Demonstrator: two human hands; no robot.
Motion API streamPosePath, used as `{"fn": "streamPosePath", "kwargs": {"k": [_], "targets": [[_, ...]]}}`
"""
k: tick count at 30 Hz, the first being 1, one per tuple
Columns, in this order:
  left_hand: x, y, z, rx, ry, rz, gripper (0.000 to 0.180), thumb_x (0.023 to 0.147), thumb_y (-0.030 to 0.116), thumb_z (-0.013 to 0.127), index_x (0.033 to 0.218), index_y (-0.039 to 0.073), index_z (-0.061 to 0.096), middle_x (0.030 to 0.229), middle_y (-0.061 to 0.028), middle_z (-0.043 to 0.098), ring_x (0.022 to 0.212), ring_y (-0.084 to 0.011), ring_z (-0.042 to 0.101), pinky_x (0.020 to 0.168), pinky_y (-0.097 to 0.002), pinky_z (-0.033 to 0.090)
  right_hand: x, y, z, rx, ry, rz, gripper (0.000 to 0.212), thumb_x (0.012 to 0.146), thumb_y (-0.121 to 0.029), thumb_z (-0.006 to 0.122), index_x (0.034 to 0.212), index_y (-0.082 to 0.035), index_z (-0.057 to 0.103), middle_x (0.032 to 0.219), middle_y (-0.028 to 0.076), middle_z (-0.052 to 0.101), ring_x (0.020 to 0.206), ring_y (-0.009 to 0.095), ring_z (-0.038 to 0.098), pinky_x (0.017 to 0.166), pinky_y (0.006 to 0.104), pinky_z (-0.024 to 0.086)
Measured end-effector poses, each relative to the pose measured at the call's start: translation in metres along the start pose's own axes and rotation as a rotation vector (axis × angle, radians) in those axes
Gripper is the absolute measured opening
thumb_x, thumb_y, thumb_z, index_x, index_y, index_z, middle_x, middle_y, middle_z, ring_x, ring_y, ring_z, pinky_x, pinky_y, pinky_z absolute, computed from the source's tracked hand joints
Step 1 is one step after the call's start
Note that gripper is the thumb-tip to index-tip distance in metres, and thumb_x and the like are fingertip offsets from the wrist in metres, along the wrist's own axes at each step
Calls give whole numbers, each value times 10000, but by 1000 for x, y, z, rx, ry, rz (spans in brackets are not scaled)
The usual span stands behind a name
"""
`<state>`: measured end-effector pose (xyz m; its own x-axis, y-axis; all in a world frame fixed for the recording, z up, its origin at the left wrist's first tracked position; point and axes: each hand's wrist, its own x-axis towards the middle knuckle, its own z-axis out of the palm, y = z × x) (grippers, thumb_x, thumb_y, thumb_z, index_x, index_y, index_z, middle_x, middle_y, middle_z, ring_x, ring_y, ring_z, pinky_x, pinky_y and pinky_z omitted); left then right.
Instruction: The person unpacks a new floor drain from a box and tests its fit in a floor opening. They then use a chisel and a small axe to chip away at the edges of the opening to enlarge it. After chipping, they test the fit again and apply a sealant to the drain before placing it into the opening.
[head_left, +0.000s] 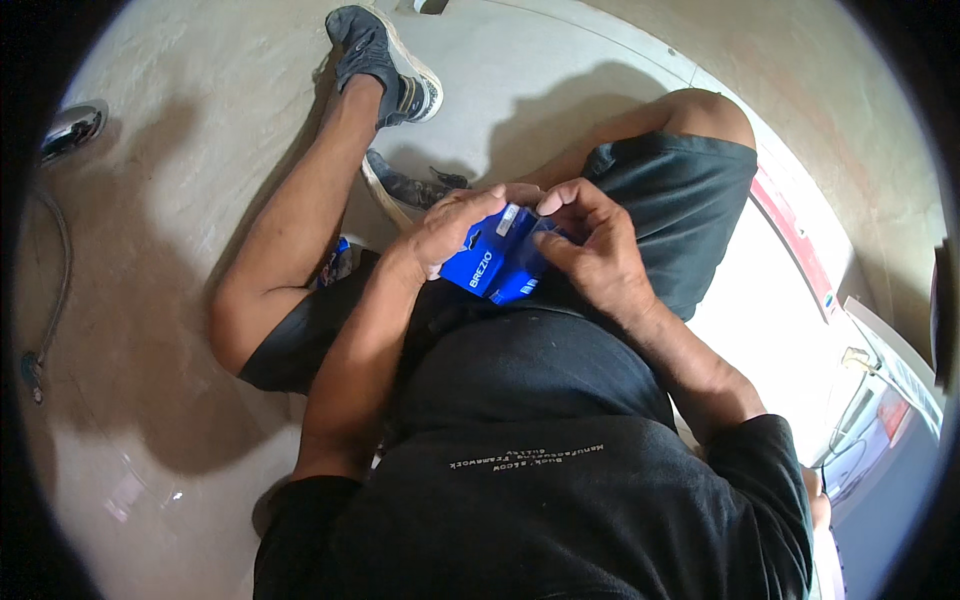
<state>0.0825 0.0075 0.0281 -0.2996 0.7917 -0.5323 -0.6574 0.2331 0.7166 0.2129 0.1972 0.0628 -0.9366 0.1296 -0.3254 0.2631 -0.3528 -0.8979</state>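
Note:
A small blue cardboard box (488,262) with a hang tab and white print is held above my lap. My left hand (450,228) is closed around its left side and upper edge. The fingers of my right hand (605,250) are bent at its upper right side, with the thumb against the box. Whether anything is inside the box does not show.
My bent legs and dark shoes (385,75) frame the lap. Beside my left thigh lies a small blue package (340,250). A chrome fitting (75,130) and a thin hose (62,260) are at far left. A long red-and-white strip (792,235) runs along the right.

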Motion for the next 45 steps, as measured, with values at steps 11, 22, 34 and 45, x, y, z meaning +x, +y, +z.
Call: {"fn": "streamPosePath", "kwargs": {"k": [11, 22, 34, 45], "targets": [[-9, 53, 23, -95, 179, 101, 585, 1065, 449, 499, 1423, -5, 587, 1177, -136, 720, 1007, -176, 722, 898, -333, 605, 11, -40, -48, -811, -134, -456, 191, 783, 40, 651, 917, -50, 753, 912, 98, 589, 943, 270, 559, 890, 377, 492], [11, 76, 39, 43, 388, 206, 532, 1065, 465, 514, 1346, 40, 667, 1106, -81, 738, 956, -132, 713, 851, -301, 590, 4, -33, -25, -1227, 294, -573, 284, 841, -118, 774, 1068, -278, 830, 1394, 118, 503, 1340, 375, 413, 1102, 601, 355], [4, 122, 91, 773, 498, 725, 568, 1119, 438, 372, 1367, 16, 658, 1481, -199, 528, 1358, -287, 499, 1159, -407, 365, 15, -56, -50, -168, 137, -515, 338, 940, -179, 757, 1271, -244, 759, 1699, 168, 154, 1538, 398, 215, 1242, 581, 246], [10, 150, 193, 1581, 560, 1202, 441, 1095, 296, 418, 1291, 38, 717, 1454, -228, 532, 1295, -375, 484, 1126, -522, 302, 1, -61, -48, -142, 510, -790, 179, 861, -34, 780, 1036, -7, 758, 1426, 194, 425, 1349, 338, 461, 1132, 413, 388]]}}
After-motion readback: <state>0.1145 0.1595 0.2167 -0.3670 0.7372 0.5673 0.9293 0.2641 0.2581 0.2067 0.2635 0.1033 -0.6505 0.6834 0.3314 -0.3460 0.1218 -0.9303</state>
